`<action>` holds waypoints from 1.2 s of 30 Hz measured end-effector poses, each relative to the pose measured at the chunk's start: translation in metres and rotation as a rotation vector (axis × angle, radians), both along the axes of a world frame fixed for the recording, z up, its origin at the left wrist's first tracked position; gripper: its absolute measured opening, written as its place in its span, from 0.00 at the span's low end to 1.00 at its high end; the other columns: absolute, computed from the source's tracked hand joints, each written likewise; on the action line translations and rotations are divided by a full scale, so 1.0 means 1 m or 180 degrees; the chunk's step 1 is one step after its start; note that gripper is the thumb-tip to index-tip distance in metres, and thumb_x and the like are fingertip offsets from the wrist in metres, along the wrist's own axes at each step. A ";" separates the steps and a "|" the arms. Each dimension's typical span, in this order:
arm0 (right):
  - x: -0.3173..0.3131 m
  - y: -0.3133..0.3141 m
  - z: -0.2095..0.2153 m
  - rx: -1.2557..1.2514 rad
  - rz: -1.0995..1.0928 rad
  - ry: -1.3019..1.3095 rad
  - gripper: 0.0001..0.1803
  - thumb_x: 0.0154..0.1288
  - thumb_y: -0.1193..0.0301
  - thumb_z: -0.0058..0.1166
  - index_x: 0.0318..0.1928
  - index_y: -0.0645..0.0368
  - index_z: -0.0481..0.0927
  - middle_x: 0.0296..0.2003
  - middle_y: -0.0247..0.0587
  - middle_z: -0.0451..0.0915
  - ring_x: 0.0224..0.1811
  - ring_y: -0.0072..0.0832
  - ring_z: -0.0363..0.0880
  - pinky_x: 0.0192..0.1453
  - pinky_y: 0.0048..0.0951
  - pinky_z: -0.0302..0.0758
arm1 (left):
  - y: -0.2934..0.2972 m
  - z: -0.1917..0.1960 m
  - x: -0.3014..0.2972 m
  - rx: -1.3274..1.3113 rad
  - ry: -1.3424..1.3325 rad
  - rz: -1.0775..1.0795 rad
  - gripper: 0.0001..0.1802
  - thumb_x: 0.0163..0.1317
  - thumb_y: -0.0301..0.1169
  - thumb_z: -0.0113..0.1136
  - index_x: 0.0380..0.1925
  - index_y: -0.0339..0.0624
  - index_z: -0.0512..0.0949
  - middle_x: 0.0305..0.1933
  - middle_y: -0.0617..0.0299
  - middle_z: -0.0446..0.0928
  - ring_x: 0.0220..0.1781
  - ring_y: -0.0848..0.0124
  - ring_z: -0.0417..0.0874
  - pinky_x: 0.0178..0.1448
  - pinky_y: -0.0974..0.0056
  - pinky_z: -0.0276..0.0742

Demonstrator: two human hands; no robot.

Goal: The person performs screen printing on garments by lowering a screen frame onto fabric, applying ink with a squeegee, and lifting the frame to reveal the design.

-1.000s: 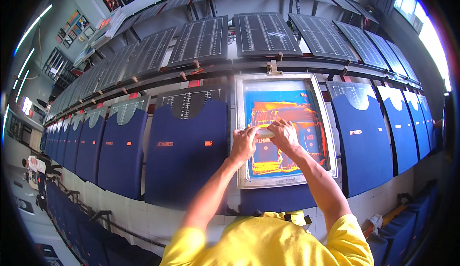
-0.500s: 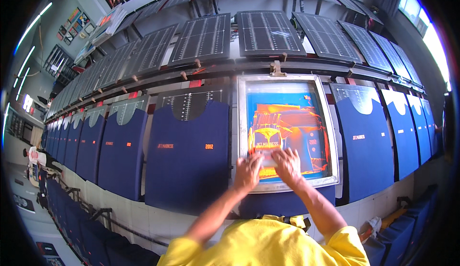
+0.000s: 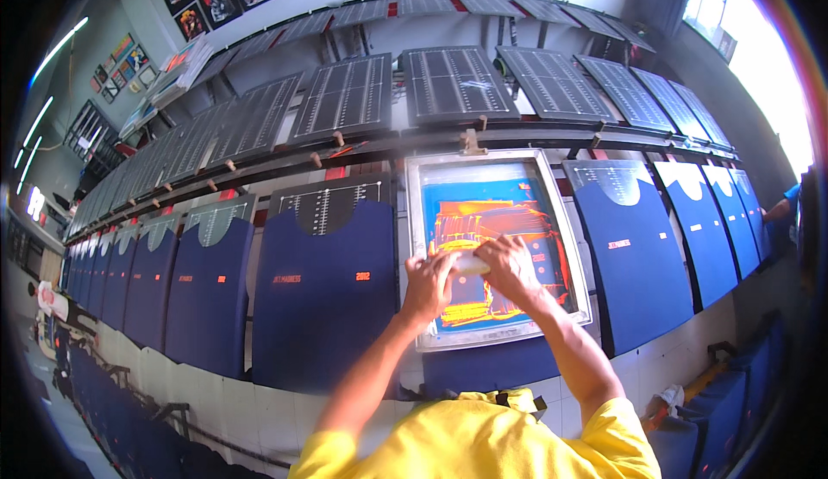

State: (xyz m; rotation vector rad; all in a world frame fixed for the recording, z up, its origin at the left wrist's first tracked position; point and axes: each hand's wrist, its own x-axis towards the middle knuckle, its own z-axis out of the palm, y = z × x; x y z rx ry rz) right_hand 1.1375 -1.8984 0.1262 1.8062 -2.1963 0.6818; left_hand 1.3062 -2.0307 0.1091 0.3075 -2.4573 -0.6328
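Observation:
A pale-handled squeegee (image 3: 468, 263) spans the gap between my two hands, lying across a screen-printing frame. My left hand (image 3: 429, 284) grips its left end and my right hand (image 3: 512, 269) its right end, fingers wrapped round. The metal screen frame (image 3: 563, 220) holds a blue mesh streaked with orange ink (image 3: 466, 313). At its far edge, a hinge clamp (image 3: 472, 141) joins it to the rail. Beneath the near edge a navy fabric panel (image 3: 492, 367) sticks out. The squeegee's blade is hidden under my hands.
Navy shirt panels with small orange prints lie on boards left (image 3: 323, 302) and right (image 3: 634, 263) of the frame. Beyond the rail (image 3: 371, 140) stands a row of dark marked boards (image 3: 457, 82). Another person's arm (image 3: 780, 209) reaches in at the far right.
My hands have pushed the squeegee away from the frame's near edge toward the middle of the mesh. The whole view has shifted slightly as my head moved.

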 end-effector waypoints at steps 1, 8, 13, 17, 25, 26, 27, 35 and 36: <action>0.009 0.011 -0.003 0.0034 -0.0019 -0.0012 0.20 0.41 0.73 0.72 0.40 0.51 0.84 0.37 0.30 0.83 0.44 0.33 0.79 0.49 0.40 0.71 | 0.011 -0.002 0.009 -0.0017 -0.0056 0.0016 0.18 0.65 0.25 0.56 0.54 0.48 0.77 0.51 0.63 0.83 0.52 0.67 0.83 0.56 0.53 0.61; 0.070 0.073 -0.048 0.0572 0.0031 -0.0127 0.22 0.46 0.74 0.67 0.47 0.53 0.80 0.45 0.29 0.80 0.48 0.33 0.77 0.50 0.39 0.70 | 0.070 -0.044 0.071 -0.0054 -0.0248 -0.0110 0.16 0.67 0.31 0.58 0.55 0.47 0.78 0.57 0.63 0.82 0.61 0.68 0.81 0.60 0.53 0.61; 0.090 0.098 -0.062 0.0523 0.0033 -0.0142 0.32 0.49 0.61 0.72 0.55 0.54 0.77 0.54 0.33 0.76 0.57 0.35 0.74 0.59 0.42 0.69 | 0.090 -0.071 0.089 -0.0318 -0.0254 -0.0166 0.18 0.68 0.36 0.59 0.57 0.47 0.77 0.62 0.64 0.78 0.65 0.70 0.77 0.61 0.52 0.61; 0.097 0.104 -0.059 0.0598 0.0035 -0.0165 0.36 0.50 0.53 0.72 0.58 0.55 0.76 0.57 0.37 0.75 0.61 0.38 0.72 0.63 0.45 0.68 | 0.096 -0.074 0.095 -0.0531 -0.0277 -0.0267 0.20 0.67 0.36 0.60 0.57 0.45 0.77 0.64 0.64 0.77 0.66 0.70 0.76 0.63 0.51 0.61; 0.057 0.127 -0.050 0.0052 -0.0425 -0.1106 0.26 0.64 0.60 0.64 0.60 0.57 0.78 0.61 0.49 0.76 0.66 0.48 0.72 0.70 0.46 0.69 | 0.071 -0.069 0.092 0.0423 0.0454 -0.0021 0.20 0.62 0.30 0.61 0.54 0.36 0.77 0.58 0.50 0.80 0.64 0.53 0.78 0.66 0.51 0.70; 0.036 0.130 -0.053 -0.0225 -0.0602 -0.1094 0.23 0.66 0.61 0.62 0.58 0.58 0.79 0.61 0.51 0.76 0.64 0.49 0.74 0.69 0.45 0.70 | 0.064 -0.073 0.089 0.0654 0.0545 0.0279 0.19 0.65 0.29 0.59 0.55 0.33 0.76 0.59 0.46 0.78 0.65 0.49 0.77 0.69 0.51 0.69; 0.011 0.131 -0.055 -0.0621 -0.0728 -0.1197 0.22 0.67 0.62 0.60 0.58 0.59 0.79 0.60 0.53 0.76 0.64 0.50 0.74 0.69 0.45 0.70 | 0.055 -0.079 0.086 0.0949 0.0643 0.0508 0.20 0.67 0.29 0.58 0.56 0.32 0.75 0.60 0.45 0.78 0.66 0.49 0.76 0.70 0.51 0.68; -0.088 0.175 -0.094 -0.0513 -0.1806 -0.1275 0.22 0.71 0.63 0.55 0.58 0.66 0.77 0.64 0.58 0.72 0.67 0.52 0.72 0.70 0.43 0.70 | 0.006 -0.121 0.059 0.2656 0.0233 0.1058 0.32 0.76 0.43 0.50 0.66 0.23 0.67 0.64 0.37 0.75 0.68 0.52 0.76 0.73 0.57 0.66; -0.091 0.177 -0.099 -0.0584 -0.1711 -0.1613 0.22 0.71 0.63 0.55 0.58 0.67 0.77 0.64 0.58 0.72 0.67 0.52 0.71 0.70 0.42 0.69 | 0.005 -0.123 0.058 0.2723 0.0215 0.1056 0.33 0.76 0.44 0.49 0.66 0.23 0.67 0.64 0.37 0.76 0.67 0.54 0.76 0.72 0.58 0.66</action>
